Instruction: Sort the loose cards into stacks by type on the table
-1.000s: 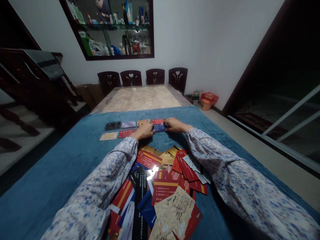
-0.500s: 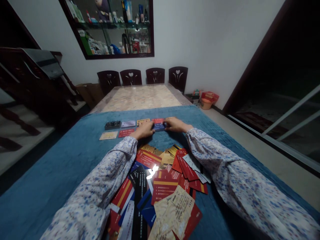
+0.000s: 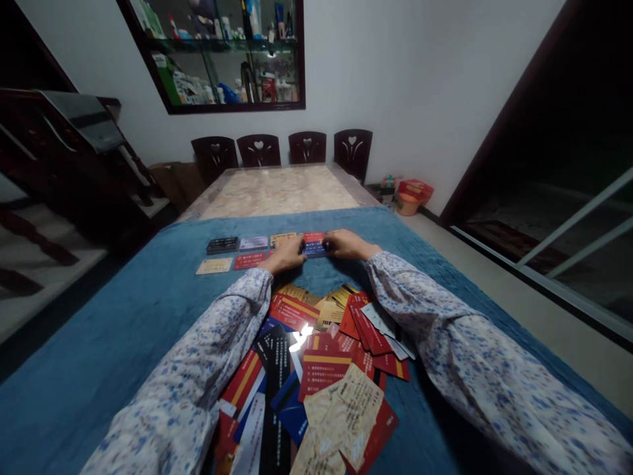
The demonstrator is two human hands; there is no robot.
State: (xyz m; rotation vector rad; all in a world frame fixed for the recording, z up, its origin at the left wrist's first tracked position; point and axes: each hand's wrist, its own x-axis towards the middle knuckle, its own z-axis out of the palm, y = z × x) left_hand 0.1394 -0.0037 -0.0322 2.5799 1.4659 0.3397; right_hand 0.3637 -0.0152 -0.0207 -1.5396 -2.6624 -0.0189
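Note:
Between my two hands, a small stack of blue cards [image 3: 315, 249] lies on the cloth, just in front of a red card [image 3: 311, 236]. My left hand [image 3: 287, 254] grips the stack's left edge with bent fingers. At its right edge, the fingers of my right hand [image 3: 348, 245] are curled against it. Left of my hands sit a black card stack [image 3: 222, 245], a silver card [image 3: 254, 243], a yellow card [image 3: 283, 239], a cream card [image 3: 214, 266] and a red card [image 3: 250, 260]. My left hand partly hides this group. Below my forearms spreads a loose heap of mixed cards [image 3: 326, 373].
A blue cloth [image 3: 123, 316] covers the near part of the table; its far part shows a marble-patterned top [image 3: 291, 188]. Several dark chairs [image 3: 307, 146] stand behind it. A glass cabinet [image 3: 237, 109] is set in the wall. An orange bucket [image 3: 407, 206] stands on the floor at right.
Both hands stay at the blue cards with almost no movement. The whole view has shifted very slightly; the heap and the laid-out cards look the same.

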